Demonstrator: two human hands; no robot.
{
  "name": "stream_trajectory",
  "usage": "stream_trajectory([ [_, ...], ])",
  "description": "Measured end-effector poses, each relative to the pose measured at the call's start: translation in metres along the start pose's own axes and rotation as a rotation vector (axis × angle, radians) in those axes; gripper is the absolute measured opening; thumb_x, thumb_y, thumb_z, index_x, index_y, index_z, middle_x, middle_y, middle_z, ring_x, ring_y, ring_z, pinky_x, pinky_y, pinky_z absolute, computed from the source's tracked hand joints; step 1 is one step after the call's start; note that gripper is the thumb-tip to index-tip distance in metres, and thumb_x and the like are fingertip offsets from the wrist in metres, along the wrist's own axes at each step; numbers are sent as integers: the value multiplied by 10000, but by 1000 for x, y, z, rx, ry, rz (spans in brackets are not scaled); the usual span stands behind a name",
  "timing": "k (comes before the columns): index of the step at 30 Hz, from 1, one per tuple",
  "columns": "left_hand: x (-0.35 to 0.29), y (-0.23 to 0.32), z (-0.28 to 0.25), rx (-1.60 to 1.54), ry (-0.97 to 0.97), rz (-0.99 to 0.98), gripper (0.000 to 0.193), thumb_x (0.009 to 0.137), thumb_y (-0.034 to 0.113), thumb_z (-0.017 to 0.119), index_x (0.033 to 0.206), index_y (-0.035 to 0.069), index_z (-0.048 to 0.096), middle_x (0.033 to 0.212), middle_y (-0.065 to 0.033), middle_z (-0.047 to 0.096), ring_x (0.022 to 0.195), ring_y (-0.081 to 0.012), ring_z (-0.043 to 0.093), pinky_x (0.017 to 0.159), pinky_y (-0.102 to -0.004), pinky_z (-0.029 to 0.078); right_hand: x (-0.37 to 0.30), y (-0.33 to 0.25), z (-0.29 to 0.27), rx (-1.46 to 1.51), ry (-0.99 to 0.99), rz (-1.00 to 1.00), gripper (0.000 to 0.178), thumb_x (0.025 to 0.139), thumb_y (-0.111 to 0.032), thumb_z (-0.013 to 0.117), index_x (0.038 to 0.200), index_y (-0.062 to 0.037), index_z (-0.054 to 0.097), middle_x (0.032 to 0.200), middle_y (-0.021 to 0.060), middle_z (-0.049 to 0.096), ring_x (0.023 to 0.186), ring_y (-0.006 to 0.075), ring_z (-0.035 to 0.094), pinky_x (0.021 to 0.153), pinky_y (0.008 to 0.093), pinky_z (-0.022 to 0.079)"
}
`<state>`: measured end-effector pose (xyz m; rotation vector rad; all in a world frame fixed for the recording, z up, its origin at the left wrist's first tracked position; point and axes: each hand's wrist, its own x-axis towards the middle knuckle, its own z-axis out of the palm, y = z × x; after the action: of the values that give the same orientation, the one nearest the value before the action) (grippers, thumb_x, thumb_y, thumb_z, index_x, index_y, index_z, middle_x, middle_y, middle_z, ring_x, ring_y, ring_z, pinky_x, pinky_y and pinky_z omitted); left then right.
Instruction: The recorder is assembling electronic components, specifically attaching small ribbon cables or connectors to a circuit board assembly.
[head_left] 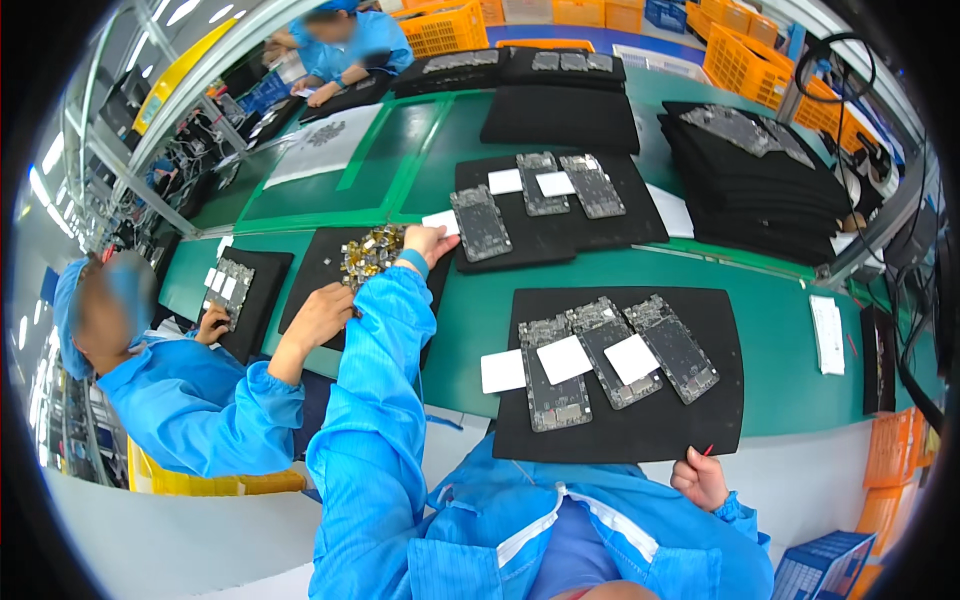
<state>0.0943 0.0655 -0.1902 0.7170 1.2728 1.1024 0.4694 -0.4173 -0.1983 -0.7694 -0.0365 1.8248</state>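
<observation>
Left hand (428, 245): fingers bent at the edge of a white card (441, 219); can't tell if it's gripping. Leftmost circuit board (481, 224) on the far black pad (560, 235) sits just right of those fingertips, long axis roughly fore-aft, far end leaning left. Left hand is clearly nearer. Right hand (699, 480): closed on a thin red-tipped tool (708, 450), just beside the near black pad's (640, 430) front-right corner, well apart from that board.
</observation>
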Motion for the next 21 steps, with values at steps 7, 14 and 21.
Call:
stream_trajectory([
  [7, 1, 10, 22, 143, 45, 149, 231, 825, -166, 567, 1044, -187, 499, 1081, -251, 570, 950, -358, 635, 832, -398, 609, 14, -3, 51, -251, 176, -16, 312, 1014, -235, 512, 736, -158, 393, 628, -64, 404, 478, 33, 233, 419, 222, 189],
  [14, -24, 47, 15, 239, -145, 75, 357, 897, -6, 568, 1156, -205, 423, 1118, -282, 558, 999, -372, 630, 857, -431, 580, 8, -43, 53, -1291, -60, 232, 280, 935, -264, 630, 931, 9, 694, 926, 72, 717, 681, 99, 598, 607, 230, 476],
  [21, -181, -6, 30, 1000, -492, 1118, 398, 785, 150, 729, 1146, 30, 613, 1225, -163, 578, 1160, -322, 538, 960, -419, 452, 50, -76, 100, -1947, -27, -799, 330, 783, -167, 762, 1083, -84, 653, 1178, 112, 630, 823, 214, 684, 708, 318, 546],
])
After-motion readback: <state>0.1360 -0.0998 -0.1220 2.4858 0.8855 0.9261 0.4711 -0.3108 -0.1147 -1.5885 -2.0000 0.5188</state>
